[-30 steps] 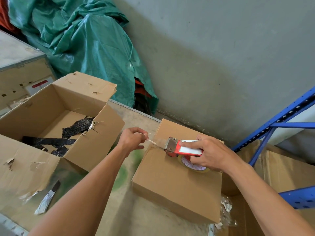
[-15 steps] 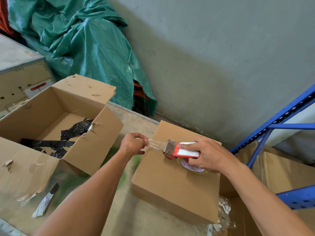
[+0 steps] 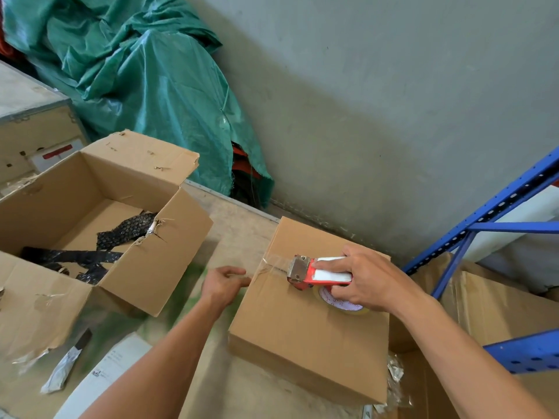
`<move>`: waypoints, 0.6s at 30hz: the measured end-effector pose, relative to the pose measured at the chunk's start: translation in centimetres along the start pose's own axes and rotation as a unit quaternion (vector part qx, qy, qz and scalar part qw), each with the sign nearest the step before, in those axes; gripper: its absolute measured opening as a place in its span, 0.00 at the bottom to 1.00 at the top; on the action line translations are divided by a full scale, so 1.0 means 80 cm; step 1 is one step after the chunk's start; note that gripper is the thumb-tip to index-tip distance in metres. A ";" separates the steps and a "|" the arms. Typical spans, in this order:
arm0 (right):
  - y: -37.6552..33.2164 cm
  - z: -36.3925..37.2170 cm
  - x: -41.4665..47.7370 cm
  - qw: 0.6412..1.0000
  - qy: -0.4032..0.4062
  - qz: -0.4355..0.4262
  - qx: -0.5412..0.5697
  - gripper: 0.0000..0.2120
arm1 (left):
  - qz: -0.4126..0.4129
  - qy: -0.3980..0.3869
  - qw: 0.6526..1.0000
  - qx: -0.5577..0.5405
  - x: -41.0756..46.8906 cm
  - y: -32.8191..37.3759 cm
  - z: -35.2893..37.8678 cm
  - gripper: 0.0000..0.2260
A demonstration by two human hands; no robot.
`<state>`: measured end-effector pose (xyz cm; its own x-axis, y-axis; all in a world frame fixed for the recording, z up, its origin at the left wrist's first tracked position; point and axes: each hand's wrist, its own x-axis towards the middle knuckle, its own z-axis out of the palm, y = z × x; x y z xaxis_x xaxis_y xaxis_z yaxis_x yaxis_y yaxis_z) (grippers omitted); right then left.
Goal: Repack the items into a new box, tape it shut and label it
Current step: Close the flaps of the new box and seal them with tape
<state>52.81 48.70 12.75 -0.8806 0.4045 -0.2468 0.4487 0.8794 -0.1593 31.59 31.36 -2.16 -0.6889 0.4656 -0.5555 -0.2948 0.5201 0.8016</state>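
Tape (image 3: pixel 273 264) now pulled down over box (image 3: pixel 308 325) edge since a moment ago, left hand (image 3: pixel 223 284) lowered to box side, pressing tape end there, fingers curled. Right hand (image 3: pixel 363 279) gripping red dispenser (image 3: pixel 317 275) atop closed box on counter (image 3: pixel 236 234). Old open box (image 3: pixel 90 225) at left.

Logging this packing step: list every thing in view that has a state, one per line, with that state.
New box: flaps closed, taping just begun.
Tape: stuck over the box's left edge, stretched to the dispenser.
Tape dispenser: on the box top, gripped.
Right hand: closed around the dispenser.
Left hand: pressing the tape end on the box's side.
Old box: open, torn, black wrap inside.
Knife: lying loose on the table.
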 end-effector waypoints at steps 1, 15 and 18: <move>0.000 0.000 0.001 1.000 0.000 -0.001 -0.002 0.22 | 0.034 0.020 0.999 0.012 -0.002 0.004 -0.001 0.09; -0.001 -0.009 0.002 0.999 -0.004 0.005 0.037 0.25 | 0.328 -0.098 0.872 0.351 -0.068 0.017 0.019 0.29; -0.004 -0.012 0.001 1.000 -0.009 -0.007 0.023 0.26 | 0.352 -0.083 0.810 0.461 -0.069 0.008 0.022 0.36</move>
<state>52.47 48.69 13.66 -0.8846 0.3867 -0.2608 0.4425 0.8725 -0.2070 36.39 30.38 1.02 -0.3497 0.9296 -0.1161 0.8057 0.3616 0.4691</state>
